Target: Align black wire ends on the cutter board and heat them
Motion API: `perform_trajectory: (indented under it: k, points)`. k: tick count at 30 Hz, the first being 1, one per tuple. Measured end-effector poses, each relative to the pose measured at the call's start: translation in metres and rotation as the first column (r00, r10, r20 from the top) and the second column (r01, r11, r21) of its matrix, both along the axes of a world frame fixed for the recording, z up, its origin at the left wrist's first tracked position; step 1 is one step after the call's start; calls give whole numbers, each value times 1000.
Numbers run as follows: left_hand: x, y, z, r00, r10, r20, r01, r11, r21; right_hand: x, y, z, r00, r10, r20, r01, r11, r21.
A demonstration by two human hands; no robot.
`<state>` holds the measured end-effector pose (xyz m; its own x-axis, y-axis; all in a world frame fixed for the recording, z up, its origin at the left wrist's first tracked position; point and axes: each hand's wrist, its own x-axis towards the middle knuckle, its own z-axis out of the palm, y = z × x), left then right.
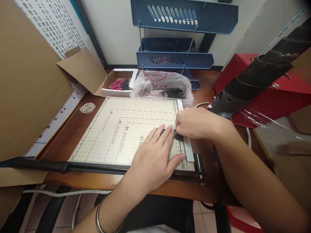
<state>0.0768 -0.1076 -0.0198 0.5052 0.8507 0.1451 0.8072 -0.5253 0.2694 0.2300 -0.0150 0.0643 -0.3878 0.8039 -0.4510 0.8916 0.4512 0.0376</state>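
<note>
A cream paper cutter board [116, 129] with a printed grid lies on the brown desk, its black blade arm [73, 167] down along the near edge. My left hand [155, 155] rests flat on the board, fingers stretched out over a row of thin black wires [178, 136] lying against the metal ruler strip [188, 147] at the right. My right hand [196, 123] is curled over the same wires, its fingertips pressed down on them beside the ruler.
A clear plastic bag [160, 84] of black wires sits behind the board. A white box [120, 84] holds pink-and-black wires. Rubber bands [87, 107] lie at left. Blue stacked trays [175, 48] stand at the back, a red box [267, 87] and black heat-gun-like tool [255, 81] at right, cardboard [26, 90] at left.
</note>
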Motion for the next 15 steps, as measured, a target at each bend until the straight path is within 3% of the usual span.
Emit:
perform_trajectory:
  k: [4,9,15]
  points:
    - [0,-1,-1,1000,-10,-2,10,1000,20,6,1,6,999,51,-10,-51,999,-1]
    - [0,-1,0,999,-49,-4,49,999,20,13,0,12,1000,-15,23,15,1000,17]
    - [-1,-1,0,999,-48,11,47,997,65,14,-6,9,1000,29,7,-29,999,22]
